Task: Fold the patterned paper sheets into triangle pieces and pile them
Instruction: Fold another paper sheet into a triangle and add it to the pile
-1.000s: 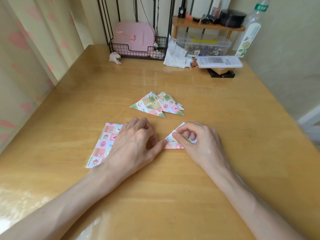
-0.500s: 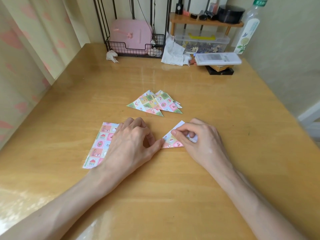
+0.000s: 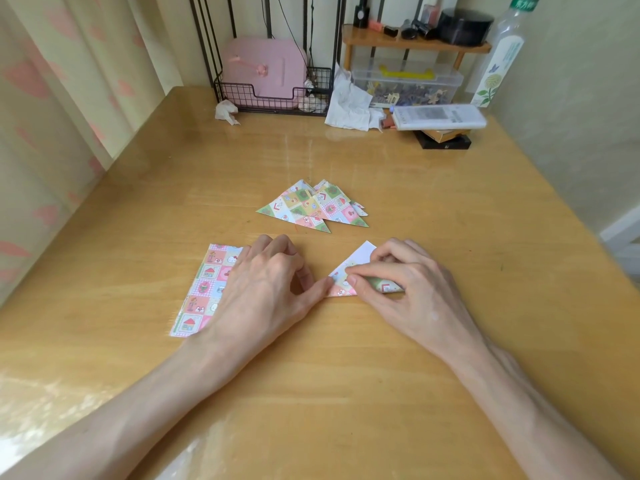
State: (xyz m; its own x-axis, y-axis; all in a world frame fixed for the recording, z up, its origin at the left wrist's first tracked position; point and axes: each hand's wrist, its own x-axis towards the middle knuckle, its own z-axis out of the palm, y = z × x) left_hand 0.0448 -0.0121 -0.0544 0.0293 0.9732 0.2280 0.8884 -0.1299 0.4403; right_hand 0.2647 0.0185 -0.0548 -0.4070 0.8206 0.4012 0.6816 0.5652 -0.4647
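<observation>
The right hand (image 3: 415, 289) had its grip pinched on a half-folded patterned sheet (image 3: 341, 289) lying on the desk (image 3: 346, 375). The left hand (image 3: 266, 289), grip curled closed on nothing, touched that sheet's corner with its thumb, resting over a flat patterned sheet (image 3: 207, 285). Beyond lay piled triangle pieces (image 3: 311, 209).

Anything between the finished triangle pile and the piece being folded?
Head view: only bare yellow wooden tabletop separates the pile of patterned paper triangles from the half-folded patterned piece.
</observation>
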